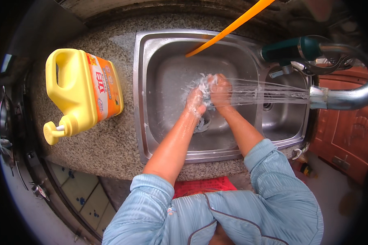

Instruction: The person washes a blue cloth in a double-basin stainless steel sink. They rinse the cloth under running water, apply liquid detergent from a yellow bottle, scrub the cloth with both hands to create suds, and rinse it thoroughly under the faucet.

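Note:
Over the large basin of a stainless steel sink [171, 70], my left hand [195, 99] and my right hand [220, 90] are close together on a soapy, pale wet cloth [205, 87]. White suds cover parts of both hands. Part of the greyish cloth hangs below them towards the basin floor. Streams of water run from the metal faucet [319, 97] at the right onto my right hand, which is slightly blurred. The fingers of both hands are partly hidden by suds and cloth.
A yellow detergent jug [70, 92] with a pump top lies on the granite counter [119, 147] left of the sink. An orange strip [230, 29] slants over the basin's far edge. A dark green faucet body [288, 50] rises near the small basin [282, 122].

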Motion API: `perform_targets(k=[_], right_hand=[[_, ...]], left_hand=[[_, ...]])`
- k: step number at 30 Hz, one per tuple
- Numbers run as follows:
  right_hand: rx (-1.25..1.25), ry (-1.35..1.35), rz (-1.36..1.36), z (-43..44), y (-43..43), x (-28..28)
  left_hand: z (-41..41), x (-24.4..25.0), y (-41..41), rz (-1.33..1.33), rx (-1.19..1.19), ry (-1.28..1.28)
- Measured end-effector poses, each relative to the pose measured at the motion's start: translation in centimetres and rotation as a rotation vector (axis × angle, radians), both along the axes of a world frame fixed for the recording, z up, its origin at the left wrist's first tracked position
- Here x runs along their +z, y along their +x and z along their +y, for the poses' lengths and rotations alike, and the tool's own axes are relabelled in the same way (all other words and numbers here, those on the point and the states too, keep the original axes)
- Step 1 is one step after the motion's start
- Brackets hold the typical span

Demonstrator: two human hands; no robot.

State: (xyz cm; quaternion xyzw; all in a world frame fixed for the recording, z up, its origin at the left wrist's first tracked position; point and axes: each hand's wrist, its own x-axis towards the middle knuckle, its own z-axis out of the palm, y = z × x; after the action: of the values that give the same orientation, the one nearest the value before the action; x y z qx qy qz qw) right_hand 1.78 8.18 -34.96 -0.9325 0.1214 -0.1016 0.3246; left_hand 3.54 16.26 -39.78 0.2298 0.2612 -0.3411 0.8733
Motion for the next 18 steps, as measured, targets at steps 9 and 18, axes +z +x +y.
perform_targets(k=[9, 18], right_hand=[[-0.014, 0.094, 0.121, 5.8, -1.6, 3.7], [-0.081, 0.057, 0.160, 6.3, -0.3, 3.6]], left_hand=[[2.4, 2.4, 1.2, 0.157, -0.112, 0.153], [2.3, -2.6, 1.0, 0.234, -0.094, -0.135]])
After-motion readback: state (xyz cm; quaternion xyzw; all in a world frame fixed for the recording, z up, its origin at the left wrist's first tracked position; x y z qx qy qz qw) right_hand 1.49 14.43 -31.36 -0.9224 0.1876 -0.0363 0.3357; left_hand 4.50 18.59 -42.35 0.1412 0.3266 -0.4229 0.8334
